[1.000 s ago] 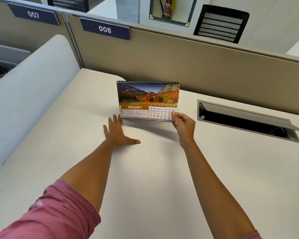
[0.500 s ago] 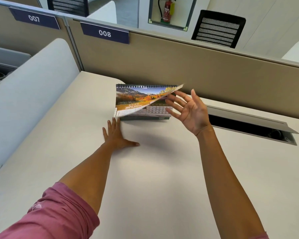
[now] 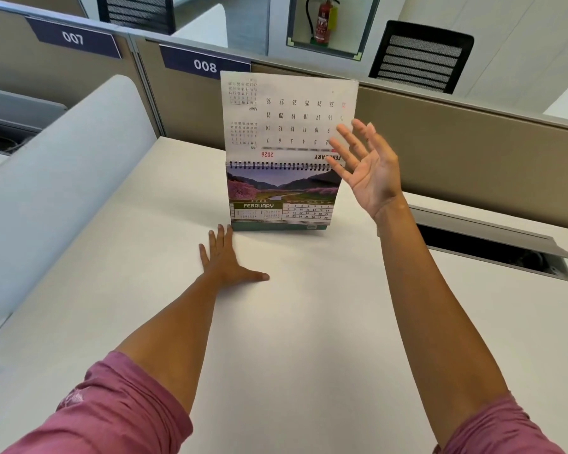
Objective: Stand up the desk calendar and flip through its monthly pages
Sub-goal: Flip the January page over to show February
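Note:
The spiral-bound desk calendar stands upright on the white desk, showing a FEBRUARY page with a valley picture. One flipped page stands straight up above the spiral, its back printed with upside-down dates. My right hand is raised with fingers spread, its fingertips against the right part of that lifted page. My left hand lies flat, palm down on the desk, fingertips just short of the calendar's left base corner.
A beige partition with label 008 runs behind the desk. An open cable tray is recessed at the right. A curved white divider borders the left side.
The January page has swung from half-lifted to standing straight up above the spiral, uncovering February. My right hand rose with it. My left hand stayed flat in place.

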Demonstrator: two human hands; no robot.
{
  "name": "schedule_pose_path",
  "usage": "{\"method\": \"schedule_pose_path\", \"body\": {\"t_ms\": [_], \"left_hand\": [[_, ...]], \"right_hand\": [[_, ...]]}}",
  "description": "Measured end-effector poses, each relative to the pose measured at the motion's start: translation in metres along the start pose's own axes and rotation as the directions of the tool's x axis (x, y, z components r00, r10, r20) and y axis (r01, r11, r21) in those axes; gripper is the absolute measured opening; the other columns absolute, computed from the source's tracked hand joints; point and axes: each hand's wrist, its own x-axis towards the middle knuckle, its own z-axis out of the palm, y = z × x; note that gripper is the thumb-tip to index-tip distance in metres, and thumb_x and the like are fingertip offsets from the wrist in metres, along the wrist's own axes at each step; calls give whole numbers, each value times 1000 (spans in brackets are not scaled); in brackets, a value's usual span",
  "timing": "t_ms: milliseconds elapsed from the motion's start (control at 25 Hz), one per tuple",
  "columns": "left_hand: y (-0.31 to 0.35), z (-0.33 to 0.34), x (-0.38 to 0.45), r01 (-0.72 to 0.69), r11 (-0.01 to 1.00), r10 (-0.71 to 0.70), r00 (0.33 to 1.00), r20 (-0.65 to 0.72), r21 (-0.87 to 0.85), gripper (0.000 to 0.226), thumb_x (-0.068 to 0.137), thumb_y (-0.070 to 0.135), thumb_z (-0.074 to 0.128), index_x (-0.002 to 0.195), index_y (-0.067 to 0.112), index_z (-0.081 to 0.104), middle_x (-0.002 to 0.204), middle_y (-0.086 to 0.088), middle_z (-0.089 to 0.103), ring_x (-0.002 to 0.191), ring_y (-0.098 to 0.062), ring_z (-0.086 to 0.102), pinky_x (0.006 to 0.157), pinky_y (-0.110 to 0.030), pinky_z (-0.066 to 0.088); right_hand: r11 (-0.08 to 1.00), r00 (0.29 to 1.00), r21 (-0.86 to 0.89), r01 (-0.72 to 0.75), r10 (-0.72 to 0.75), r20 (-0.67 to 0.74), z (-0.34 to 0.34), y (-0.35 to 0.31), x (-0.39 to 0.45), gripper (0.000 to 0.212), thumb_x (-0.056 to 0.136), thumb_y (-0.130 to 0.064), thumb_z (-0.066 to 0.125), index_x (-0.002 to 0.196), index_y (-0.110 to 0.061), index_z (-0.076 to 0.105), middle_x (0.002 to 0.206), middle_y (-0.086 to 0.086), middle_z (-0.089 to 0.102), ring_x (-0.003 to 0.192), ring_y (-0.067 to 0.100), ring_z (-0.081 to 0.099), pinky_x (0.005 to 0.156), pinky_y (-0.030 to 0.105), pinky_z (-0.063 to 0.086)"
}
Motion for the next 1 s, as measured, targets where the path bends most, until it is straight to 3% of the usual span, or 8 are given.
{"method": "schedule_pose_path", "body": {"t_ms": [280, 480, 600, 720, 840, 1000], "left_hand": [[-1, 1, 1, 0, 1000, 0, 1000, -2, -4, 161, 38, 86, 74, 154, 24, -20, 162, 2, -27, 147, -20, -29, 114, -49, -20], [0, 1, 2, 3, 1000, -3, 1000, -2, -18, 162, 36, 86, 74, 154, 24, -18, 162, 3, -26, 148, -20, -28, 115, -50, -18], [0, 1, 2, 10, 1000, -10, 1000, -5, -14, 164, 34, 87, 73, 154, 24, -18, 163, 3, -25, 148, -20, -28, 115, -50, -18], [-1, 2, 3, 8, 1000, -8, 1000, -3, -15, 164, 34, 88, 73, 154, 24, -17, 163, 3, -25, 148, -20, -28, 115, -51, -18], [-2, 2, 4, 5, 1000, -5, 1000, -6, -20, 164, 33, 88, 73, 155, 24, -17, 163, 3, -25, 148, -20, -28, 115, -51, -17], [-2, 2, 4, 0, 1000, -1, 1000, -12, -23, 164, 33, 88, 72, 155, 24, -17, 163, 3, -25, 148, -20, -28, 115, -50, -18]], "right_hand": [[995, 957, -96, -6, -22, -290, -33, 43, 1, 27, 97, -21, 56, 124, -17, 58, 118, -1, 68, 110, 16, 63, 85, 27, 54], [905, 890, -378, -194, 0, -457, -50, 96, -6, 36, 96, -13, 57, 131, -13, 51, 135, 7, 56, 116, 18, 53, 97, 31, 46], [795, 881, -508, -331, 68, -467, -52, 114, -11, 47, 94, -19, 59, 138, -18, 43, 144, 4, 49, 123, 21, 49, 91, 29, 40], [735, 898, -571, -365, 117, -423, -51, 121, -14, 50, 93, -25, 61, 139, -18, 44, 144, 5, 51, 122, 22, 51, 92, 30, 40], [715, 911, -610, -342, 92, -402, -45, 123, -18, 44, 93, -24, 62, 135, -19, 48, 139, 4, 55, 108, 15, 50, 89, 28, 42], [725, 895, -602, -333, 43, -444, -37, 124, -24, 41, 95, -23, 60, 134, -19, 50, 136, 6, 58, 107, 16, 52, 83, 25, 44]]}}
